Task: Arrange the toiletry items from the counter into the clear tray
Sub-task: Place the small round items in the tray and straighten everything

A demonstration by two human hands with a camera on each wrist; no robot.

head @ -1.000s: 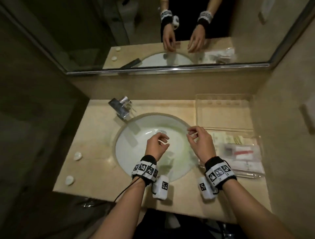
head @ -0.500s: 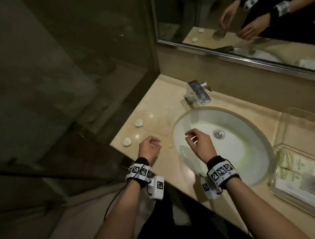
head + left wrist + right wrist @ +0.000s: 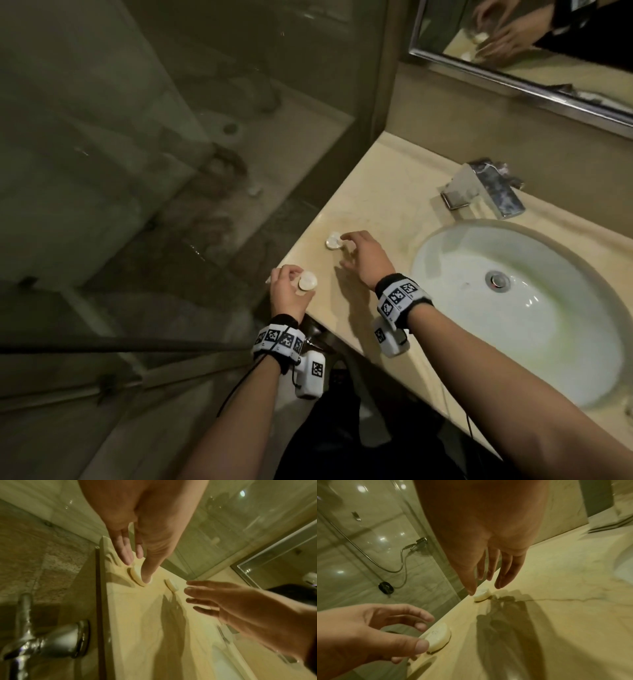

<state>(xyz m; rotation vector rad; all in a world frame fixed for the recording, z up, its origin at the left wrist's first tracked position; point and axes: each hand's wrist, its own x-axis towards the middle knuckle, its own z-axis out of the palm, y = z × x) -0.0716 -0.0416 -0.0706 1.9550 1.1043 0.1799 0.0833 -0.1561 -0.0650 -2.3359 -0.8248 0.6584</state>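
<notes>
Two small round white soaps lie near the left edge of the beige counter point(image 3: 380, 192). My left hand point(image 3: 297, 278) curls over the near soap point(image 3: 308, 281); in the left wrist view its thumb point(image 3: 147, 574) and fingers pinch that soap point(image 3: 135, 573), which still rests on the counter. My right hand point(image 3: 346, 247) reaches over the far soap point(image 3: 332, 241) with straight fingers, and in the right wrist view one fingertip point(image 3: 471, 591) touches the far soap point(image 3: 482, 595). The clear tray is out of view.
The white sink basin point(image 3: 513, 342) lies right of my right arm, with the chrome faucet point(image 3: 486, 192) behind it. A glass shower wall point(image 3: 171, 171) drops just left of the counter edge. A mirror point(image 3: 548, 51) hangs at the top right.
My view has swung left, away from the tray. Both hands moved from over the sink to the counter's left edge; the left now pinches the near soap and the right touches the far one.
</notes>
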